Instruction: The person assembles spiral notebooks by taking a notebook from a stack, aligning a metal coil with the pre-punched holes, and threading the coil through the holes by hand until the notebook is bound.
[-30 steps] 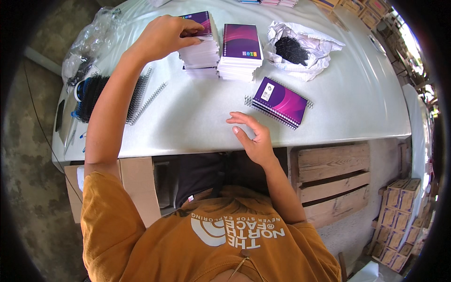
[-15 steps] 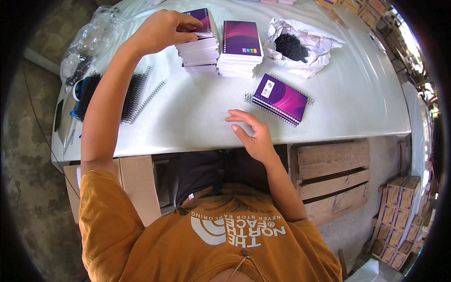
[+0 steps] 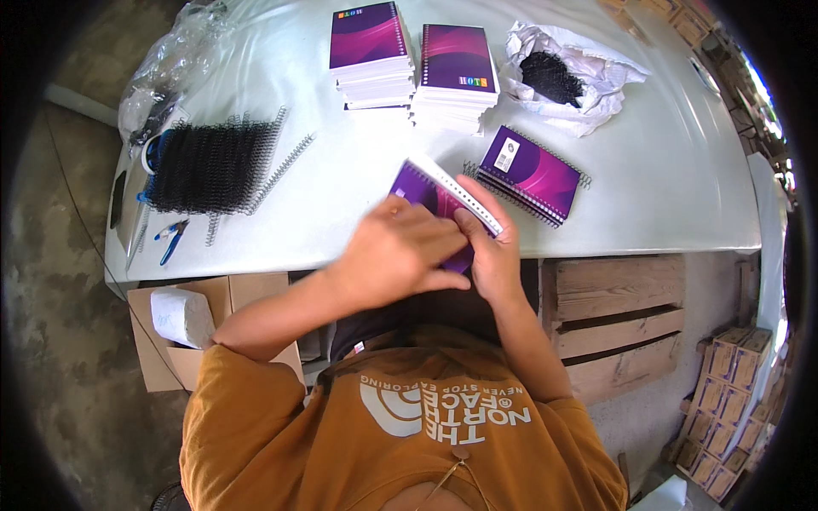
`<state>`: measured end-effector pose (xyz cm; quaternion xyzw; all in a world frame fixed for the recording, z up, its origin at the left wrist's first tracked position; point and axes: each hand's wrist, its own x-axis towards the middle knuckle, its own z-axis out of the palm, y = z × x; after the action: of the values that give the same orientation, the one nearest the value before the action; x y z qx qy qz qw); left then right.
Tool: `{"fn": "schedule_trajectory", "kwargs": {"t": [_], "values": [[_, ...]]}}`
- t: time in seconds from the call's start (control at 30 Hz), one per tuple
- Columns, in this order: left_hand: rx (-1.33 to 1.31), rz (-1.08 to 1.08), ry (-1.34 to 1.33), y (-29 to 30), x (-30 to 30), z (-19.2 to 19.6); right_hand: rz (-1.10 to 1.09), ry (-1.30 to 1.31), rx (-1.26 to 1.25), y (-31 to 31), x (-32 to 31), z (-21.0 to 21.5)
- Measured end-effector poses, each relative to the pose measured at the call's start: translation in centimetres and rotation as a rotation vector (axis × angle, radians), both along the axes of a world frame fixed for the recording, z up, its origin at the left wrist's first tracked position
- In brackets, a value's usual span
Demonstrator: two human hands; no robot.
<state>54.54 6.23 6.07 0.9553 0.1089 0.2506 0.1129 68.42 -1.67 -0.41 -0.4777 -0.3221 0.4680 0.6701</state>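
Observation:
In front of my body, just above the table's near edge, both hands hold a purple notebook (image 3: 411, 185) with a row of punched holes along its white edge and no coil in it. My right hand (image 3: 494, 255) pinches the punched side, thumb on the front. My left hand (image 3: 396, 251), slightly blurred, is closed over the cover's lower left part. Farther off stand two stacks of similar purple-covered notebooks, the left stack (image 3: 368, 38) and the right stack (image 3: 456, 55). Right of my hands lies a small pile of coil-bound notebooks (image 3: 532, 175).
A bundle of black spiral coils (image 3: 213, 166) lies at the left, with blue-handled pliers (image 3: 175, 243) in front of it. Black bits (image 3: 550, 78) fill an opened white bag (image 3: 601, 89) at the back right. A cardboard box (image 3: 149, 362) holding a white packet (image 3: 181, 317) stands below the table.
My left hand has come back from the left stack toward my body with a notebook. My right hand, which was empty, now grips it too. The view has shifted slightly.

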Motion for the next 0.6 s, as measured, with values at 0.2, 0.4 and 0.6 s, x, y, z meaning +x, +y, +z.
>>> {"fn": "schedule_trajectory", "kwargs": {"t": [0.2,0.4,0.6], "values": [[0.342,0.805,0.095,11.7,-8.5,-5.5,0.121,-0.529,0.164,0.1,3.6,1.9],[-0.667,0.552,-0.145,7.4,-5.9,-3.1,0.149,-0.460,0.123,1.0,3.6,-1.3],[-0.882,0.272,-0.033,5.8,-4.8,-3.7,0.127,-0.457,0.174,1.6,3.0,-1.0]]}}
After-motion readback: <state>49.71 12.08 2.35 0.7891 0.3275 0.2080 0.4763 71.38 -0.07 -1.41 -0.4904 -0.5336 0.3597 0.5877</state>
